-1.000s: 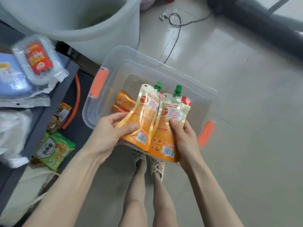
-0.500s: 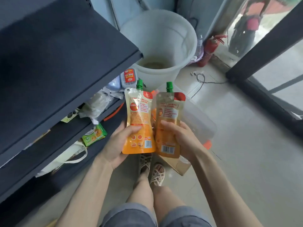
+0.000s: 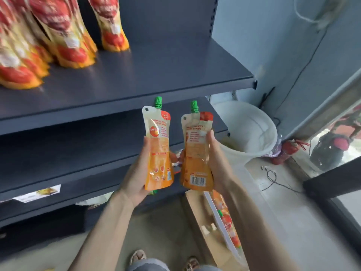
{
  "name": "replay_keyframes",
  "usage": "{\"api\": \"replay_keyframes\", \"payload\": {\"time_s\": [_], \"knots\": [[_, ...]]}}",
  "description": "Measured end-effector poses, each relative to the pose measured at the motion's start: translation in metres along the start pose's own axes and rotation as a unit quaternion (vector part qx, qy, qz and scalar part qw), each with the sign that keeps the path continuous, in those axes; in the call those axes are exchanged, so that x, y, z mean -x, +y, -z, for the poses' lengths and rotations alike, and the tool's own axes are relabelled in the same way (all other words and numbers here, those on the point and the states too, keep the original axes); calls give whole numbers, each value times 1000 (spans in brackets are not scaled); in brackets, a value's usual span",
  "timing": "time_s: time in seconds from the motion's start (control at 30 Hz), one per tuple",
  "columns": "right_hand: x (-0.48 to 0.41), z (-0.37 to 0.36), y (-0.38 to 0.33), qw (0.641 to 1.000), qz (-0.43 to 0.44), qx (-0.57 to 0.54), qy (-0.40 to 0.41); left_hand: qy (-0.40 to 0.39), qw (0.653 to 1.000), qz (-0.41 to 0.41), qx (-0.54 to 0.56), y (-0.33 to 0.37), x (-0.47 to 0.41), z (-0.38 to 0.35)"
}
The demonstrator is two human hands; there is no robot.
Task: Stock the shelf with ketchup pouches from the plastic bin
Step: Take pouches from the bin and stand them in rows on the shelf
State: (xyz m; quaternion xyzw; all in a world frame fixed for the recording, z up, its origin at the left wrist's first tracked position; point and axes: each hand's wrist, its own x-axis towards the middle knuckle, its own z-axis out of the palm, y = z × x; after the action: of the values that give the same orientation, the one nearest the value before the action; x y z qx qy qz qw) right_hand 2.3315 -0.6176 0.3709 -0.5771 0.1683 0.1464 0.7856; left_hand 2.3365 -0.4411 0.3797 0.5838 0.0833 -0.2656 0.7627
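My left hand (image 3: 136, 177) grips one orange ketchup pouch (image 3: 159, 151) with a green cap, held upright. A second green-capped pouch (image 3: 196, 153) is held upright in my right hand (image 3: 218, 165). Both pouches hang in front of the dark grey shelf's (image 3: 156, 71) front edge, just below its top board. Several ketchup pouches (image 3: 64, 36) stand on that board at the left. The clear plastic bin (image 3: 220, 218) lies on the floor below my right arm, with a pouch visible in it.
Lower shelf boards (image 3: 68, 153) run beneath the top one. A white bucket (image 3: 250, 132) stands on the floor to the right of the shelf. A cardboard piece (image 3: 199, 222) lies under the bin. A cable (image 3: 273, 178) trails across the tiled floor. My feet (image 3: 138, 257) are at the bottom.
I have stood up from the bin and raised both pouches to the top shelf board's height. The view tilted up from the floor to the stocked shelf.
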Motion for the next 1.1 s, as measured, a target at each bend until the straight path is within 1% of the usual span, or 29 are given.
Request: {"api": "replay_keyframes", "payload": {"time_s": [0.07,0.17,0.27,0.4,0.53,0.6,0.7,0.77,0.87,0.97,1.1], "knots": [[-6,-26,-14,998,22,-13,-63,20,1000,-22,2,21,9,16],[-14,-71,-31,994,54,15,-96,54,997,-62,4,50,19,45],[-27,-114,-44,987,103,75,-101,61,992,-110,0,77,23,75],[-53,-164,-57,981,145,107,-76,68,984,-164,-29,109,19,107],[-75,-198,-67,968,198,150,-45,120,971,-201,-53,137,9,132],[-85,-210,-73,965,209,158,-18,150,961,-218,-86,150,3,141],[-103,-220,-83,966,200,164,-8,183,944,-244,-127,166,-12,154],[-114,-223,-90,973,182,141,-16,177,945,-244,-126,175,-25,162],[-130,-223,-104,983,168,73,-28,160,951,-243,-108,186,-41,170],[-149,-219,-116,976,207,67,-28,163,946,-260,-109,194,-56,172],[-174,-215,-137,960,261,97,7,193,927,-298,-118,201,-84,176]]}}
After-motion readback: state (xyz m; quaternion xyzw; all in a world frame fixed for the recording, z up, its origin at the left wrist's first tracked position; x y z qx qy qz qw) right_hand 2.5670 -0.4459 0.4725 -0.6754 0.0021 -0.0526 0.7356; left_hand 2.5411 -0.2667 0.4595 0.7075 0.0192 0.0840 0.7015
